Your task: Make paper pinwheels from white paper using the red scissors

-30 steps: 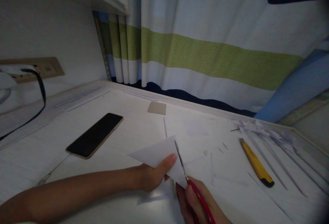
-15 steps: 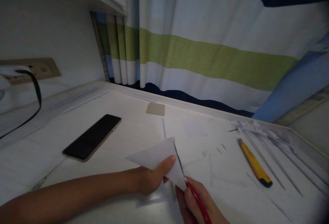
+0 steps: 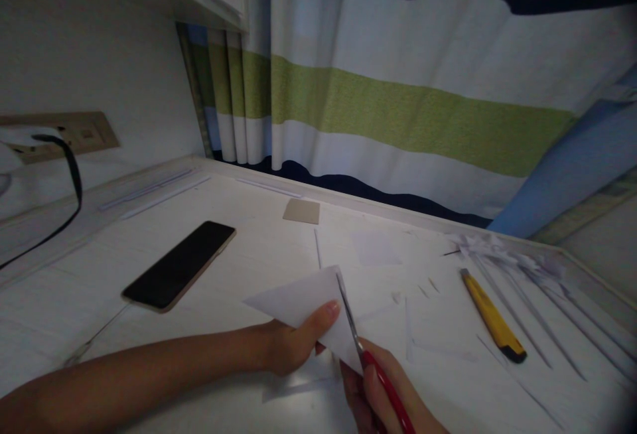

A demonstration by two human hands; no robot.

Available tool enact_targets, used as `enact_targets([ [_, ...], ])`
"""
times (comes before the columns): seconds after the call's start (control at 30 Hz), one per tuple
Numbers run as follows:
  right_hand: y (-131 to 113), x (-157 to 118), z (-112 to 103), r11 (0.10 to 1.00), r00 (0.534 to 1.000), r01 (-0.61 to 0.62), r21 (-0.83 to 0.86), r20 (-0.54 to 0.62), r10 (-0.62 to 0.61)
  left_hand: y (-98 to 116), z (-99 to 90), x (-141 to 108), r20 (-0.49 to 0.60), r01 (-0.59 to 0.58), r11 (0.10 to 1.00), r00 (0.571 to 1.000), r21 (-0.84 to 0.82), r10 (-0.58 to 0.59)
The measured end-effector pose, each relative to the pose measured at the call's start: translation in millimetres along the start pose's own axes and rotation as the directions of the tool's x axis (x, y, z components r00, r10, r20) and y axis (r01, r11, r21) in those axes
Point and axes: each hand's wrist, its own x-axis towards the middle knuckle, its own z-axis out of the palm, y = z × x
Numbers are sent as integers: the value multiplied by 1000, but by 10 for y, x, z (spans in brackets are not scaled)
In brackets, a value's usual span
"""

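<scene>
A folded white paper (image 3: 298, 296) with a pointed left end is pinched in my left hand (image 3: 303, 341), its thumb lying on top near the right edge. My right hand (image 3: 385, 384) is closed around the red handles of a pair of scissors (image 3: 382, 381). The metal blades run up along the paper's right edge, their tip near its top corner. How far the blades are parted is hard to tell. Both hands are above the white table, close together at the lower middle.
A black phone (image 3: 180, 265) lies at left, a grey-beige square (image 3: 301, 211) near the back edge. On the right are a yellow cutter (image 3: 490, 314), long thin paper strips and crumpled white paper (image 3: 490, 248). Small scraps lie mid-table. A black cable (image 3: 74, 175) hangs from the wall socket.
The scissors and my right hand have shifted slightly down and right, and the blades show more of their metal at the paper's edge. My left hand has hardly moved.
</scene>
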Motion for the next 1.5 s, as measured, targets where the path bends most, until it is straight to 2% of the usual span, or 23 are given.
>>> enact_targets([
  [0.17,-30,18,-21,993,999,24,-116,30,-20,-5,-3,-5,34,-34,999,999,-4,34],
  [0.4,-80,42,-46,975,988,100,-200,133,-74,-26,3,-9,63,-6,1000,998,19,5],
  [0.6,-66,33,-59,974,990,99,-202,115,-76,-34,1,-14,58,11,996,998,84,-16],
  [0.7,-82,31,-50,976,995,68,-209,91,-50,-47,2,-11,56,26,998,998,62,-30],
  [0.87,-109,58,-23,972,991,104,-212,102,-84,-60,10,-11,52,31,999,998,38,-33],
  [1.13,-70,112,3,984,990,109,-139,103,-95,-30,7,-12,56,33,996,998,79,-37],
  [1.4,-64,115,28,996,999,-20,-91,40,24,-26,-5,-15,113,30,996,993,85,-39],
  [1.5,-50,123,27,994,999,32,-104,35,-29,-38,-2,-8,112,25,997,993,75,-33],
])
